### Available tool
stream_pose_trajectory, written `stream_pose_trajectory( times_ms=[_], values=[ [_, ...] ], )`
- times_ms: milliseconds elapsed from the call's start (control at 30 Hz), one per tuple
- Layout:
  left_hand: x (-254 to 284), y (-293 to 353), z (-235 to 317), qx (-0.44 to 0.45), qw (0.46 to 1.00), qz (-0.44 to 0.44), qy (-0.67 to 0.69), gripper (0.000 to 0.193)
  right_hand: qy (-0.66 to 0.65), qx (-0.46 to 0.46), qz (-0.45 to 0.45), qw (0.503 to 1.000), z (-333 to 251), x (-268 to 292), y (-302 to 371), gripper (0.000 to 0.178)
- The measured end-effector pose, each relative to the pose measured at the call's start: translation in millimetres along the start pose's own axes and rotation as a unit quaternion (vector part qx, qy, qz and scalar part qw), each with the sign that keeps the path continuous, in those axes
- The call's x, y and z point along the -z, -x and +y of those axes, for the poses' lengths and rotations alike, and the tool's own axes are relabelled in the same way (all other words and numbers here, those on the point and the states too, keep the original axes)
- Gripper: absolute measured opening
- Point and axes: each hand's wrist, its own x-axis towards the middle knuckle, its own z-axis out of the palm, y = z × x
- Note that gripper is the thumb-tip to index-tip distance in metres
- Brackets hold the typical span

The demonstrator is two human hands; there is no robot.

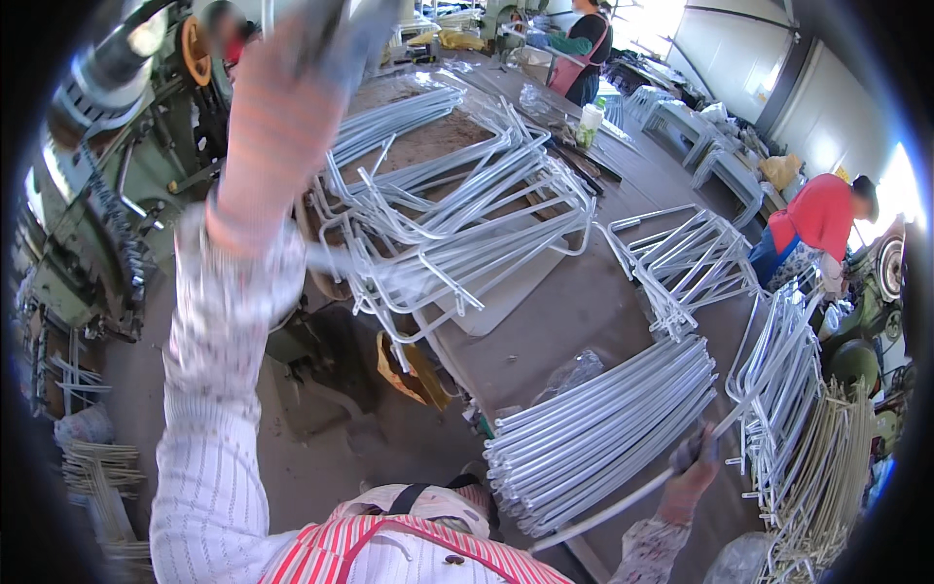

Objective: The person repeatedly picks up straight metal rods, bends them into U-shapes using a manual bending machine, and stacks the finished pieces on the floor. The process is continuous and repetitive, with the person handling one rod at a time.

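Note:
My right hand (689, 479), in a glove with dark fingertips, is closed round a long, slightly bent metal tube (623, 504) at the lower right. That tube slants from near my apron up toward the bent frames on the right. Beside it lies a neat row of silver metal tubes (603, 428) on the table. My left hand (287, 127), gloved in pinkish stripes, is raised at the upper left, close to the camera. Motion smears its fingers, so whether it holds anything cannot be told. Behind it is a tangled pile of bent metal tube frames (457, 209).
More bent frames lie at the table's right (686, 258) and right edge (778, 380), beside yellowish rods (827, 477). Green machinery (107, 195) stands left. One person in red (812, 219) bends at the right; another in a pink apron (574, 63) stands at the back. A bottle (590, 125) stands on the table.

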Motion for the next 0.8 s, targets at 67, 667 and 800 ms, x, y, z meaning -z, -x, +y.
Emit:
stream_pose_trajectory(
  times_ms=[67,667,800],
  values=[
    [33.8,69.4,28.3,0.202,0.938,0.011,0.281,0.026,-0.109,-0.015,-0.092,0.99,-24.8,-52.7,16.5,0.019],
    [501.6,482.3,97.6,0.768,0.622,-0.15,-0.03,0.022,-0.27,-0.44,-0.458,0.724,203.5,-384.4,371.5,0.038],
    [526.9,474.1,102.0,0.805,0.58,-0.103,-0.067,0.025,-0.205,-0.46,-0.496,0.707,211.3,-431.2,425.6,0.028]
  ],
)
